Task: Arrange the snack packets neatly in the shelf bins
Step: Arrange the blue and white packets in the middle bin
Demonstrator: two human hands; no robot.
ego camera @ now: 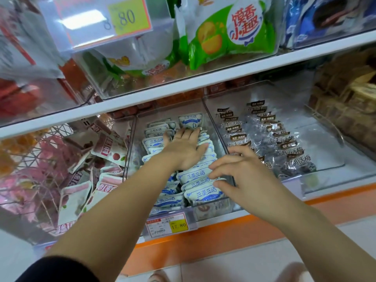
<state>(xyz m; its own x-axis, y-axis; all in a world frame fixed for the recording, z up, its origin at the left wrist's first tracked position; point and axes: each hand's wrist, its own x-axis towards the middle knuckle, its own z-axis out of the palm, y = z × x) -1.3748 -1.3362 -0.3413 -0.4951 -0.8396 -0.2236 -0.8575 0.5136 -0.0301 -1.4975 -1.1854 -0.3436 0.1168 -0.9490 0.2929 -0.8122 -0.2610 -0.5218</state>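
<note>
Contact noted first: left hand (183,148) lies flat with fingers straight, pressing on the rear rows of small white-and-blue pillow-shaped snack packets (200,195); nothing is gripped. Right hand (244,177) is at the front rows, fingers bent, tips on the packet tops; whether it pinches one cannot be told. Packets stand in overlapping rows directly under both hands, inside the clear plastic middle bin (215,129), with the rear ones leaning unevenly. Judgement: the step is squaring the rows. It is best done with even pressure from the flat hand while the right nudges the front packets upright, pushing none over the front lip. Yellow price tag (178,225) hangs below the bin.
</note>
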